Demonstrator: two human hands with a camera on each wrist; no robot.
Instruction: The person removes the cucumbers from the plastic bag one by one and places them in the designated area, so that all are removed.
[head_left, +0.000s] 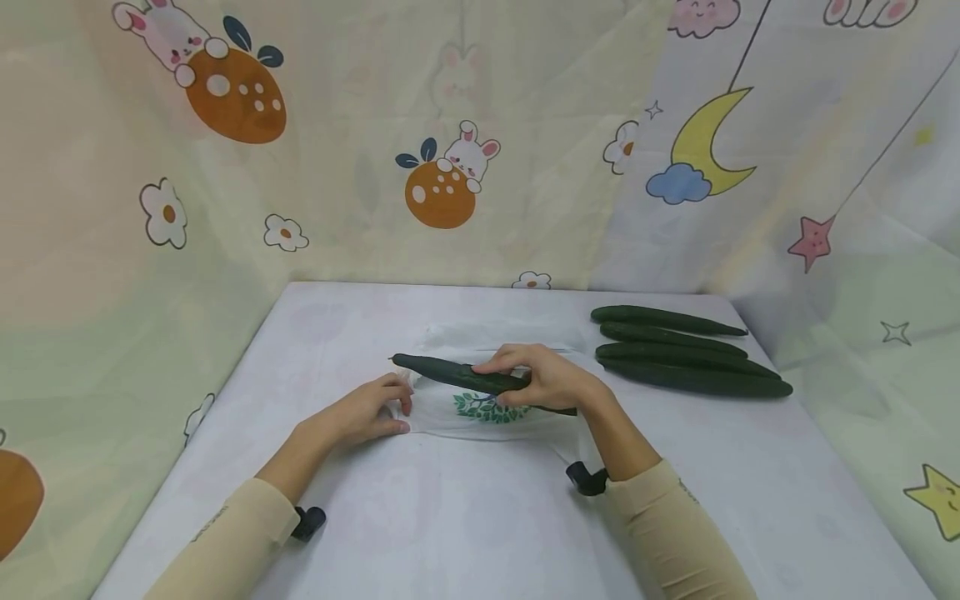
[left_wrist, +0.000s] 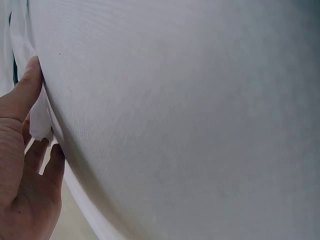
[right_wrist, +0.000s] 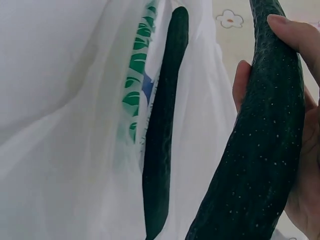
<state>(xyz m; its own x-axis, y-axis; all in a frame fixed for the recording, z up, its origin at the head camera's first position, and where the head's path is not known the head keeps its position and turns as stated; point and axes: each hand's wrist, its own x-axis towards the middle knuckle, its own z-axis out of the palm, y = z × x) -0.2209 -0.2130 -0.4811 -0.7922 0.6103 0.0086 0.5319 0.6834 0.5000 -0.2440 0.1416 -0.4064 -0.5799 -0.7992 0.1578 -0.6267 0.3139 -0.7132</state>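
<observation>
My right hand point(head_left: 543, 379) grips a dark green cucumber point(head_left: 450, 372) near its right end, holding it over a white plastic bag point(head_left: 438, 423) printed with a green leafy tree. In the right wrist view, thumb and fingers wrap around this cucumber point(right_wrist: 260, 135). Beside it, a second cucumber point(right_wrist: 162, 130) lies along the bag's print; in the head view the right hand mostly covers it. My left hand point(head_left: 375, 408) rests at the bag's left end. The left wrist view has the thumb and fingertips spread apart, touching the white plastic point(left_wrist: 40, 120).
Several cucumbers point(head_left: 686, 367) lie side by side at the back right of the white table point(head_left: 480, 517). Patterned cloth point(head_left: 337, 167) hangs behind and along both sides. A small black wrist camera point(head_left: 307, 523) sits at the left cuff, another point(head_left: 587, 479) at the right.
</observation>
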